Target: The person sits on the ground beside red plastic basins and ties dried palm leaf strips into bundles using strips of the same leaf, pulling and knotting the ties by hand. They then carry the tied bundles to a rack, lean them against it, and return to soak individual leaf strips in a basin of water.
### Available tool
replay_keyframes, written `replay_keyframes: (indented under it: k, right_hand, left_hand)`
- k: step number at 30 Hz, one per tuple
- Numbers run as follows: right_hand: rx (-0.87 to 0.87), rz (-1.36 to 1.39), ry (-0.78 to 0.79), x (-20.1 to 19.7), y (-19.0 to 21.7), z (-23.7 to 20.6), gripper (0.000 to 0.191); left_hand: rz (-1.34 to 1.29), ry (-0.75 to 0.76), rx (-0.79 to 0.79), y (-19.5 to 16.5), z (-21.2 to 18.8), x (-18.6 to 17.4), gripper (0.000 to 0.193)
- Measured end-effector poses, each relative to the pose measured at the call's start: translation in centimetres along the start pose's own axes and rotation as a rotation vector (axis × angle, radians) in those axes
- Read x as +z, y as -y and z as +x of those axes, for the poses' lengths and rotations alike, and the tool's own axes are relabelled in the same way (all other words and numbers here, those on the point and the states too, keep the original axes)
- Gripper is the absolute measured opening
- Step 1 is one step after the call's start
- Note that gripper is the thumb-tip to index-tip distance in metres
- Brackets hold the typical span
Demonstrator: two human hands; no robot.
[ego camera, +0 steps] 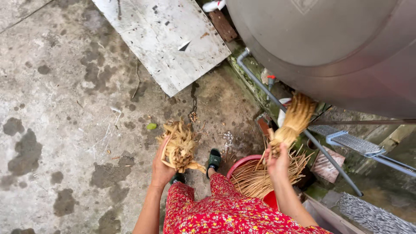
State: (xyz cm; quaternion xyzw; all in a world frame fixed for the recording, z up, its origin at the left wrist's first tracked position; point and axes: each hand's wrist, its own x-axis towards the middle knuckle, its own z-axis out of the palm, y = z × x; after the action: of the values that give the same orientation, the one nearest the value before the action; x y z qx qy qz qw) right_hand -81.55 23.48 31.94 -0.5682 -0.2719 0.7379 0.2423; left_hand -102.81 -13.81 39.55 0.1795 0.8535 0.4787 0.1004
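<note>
Over the concrete floor point(65, 108):
Left hand point(161, 167): closed on a tangled clump of straw point(180, 147).
Right hand point(277, 161): gripping a straw bundle point(294, 119), raised above the red basin point(249, 162).
Technique: firm grip near bundle's base likely keeps strands together.

The left hand point(161, 167) holds a clump of dry husks point(180, 147) over the concrete floor point(65, 108), just left of the person's sandalled foot point(213, 159). To the right, the right hand point(277, 162) lifts a bundle of straw strips point(294, 119) above a basin point(242, 164) (more strips lie in it). Behind stand a flat board point(164, 37), left, and a large metal tank point(342, 47), right, with a pipe point(299, 130) running beneath it.
</note>
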Motion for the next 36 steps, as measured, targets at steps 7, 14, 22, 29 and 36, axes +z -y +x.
replay_keyframes:
  k: [7,14,22,29,36]
  right_hand:
    - [-0.110,-0.171,0.301,7.6,-6.2,-9.4,0.030]
    - [-0.166,-0.576,0.549,21.4,-5.9,-17.6,0.041]
    - [-0.690,-1.117,0.947,35.5,-9.1,-24.4,0.067]
    - [-0.520,-1.211,0.955,45.2,-12.3,-24.0,0.069]
    - [-0.743,-1.349,0.939,53.3,-10.1,-22.0,0.074]
  left_hand:
    - [-0.044,-0.022,0.358,-0.2,2.2,-7.4,0.081]
    - [-0.007,0.121,0.545,0.1,4.9,-18.9,0.082]
    - [0.211,0.249,0.663,1.3,8.2,-26.4,0.084]
    - [0.386,0.365,0.582,3.9,13.2,-28.7,0.074]
    - [0.301,0.306,0.582,6.1,20.7,-26.6,0.065]
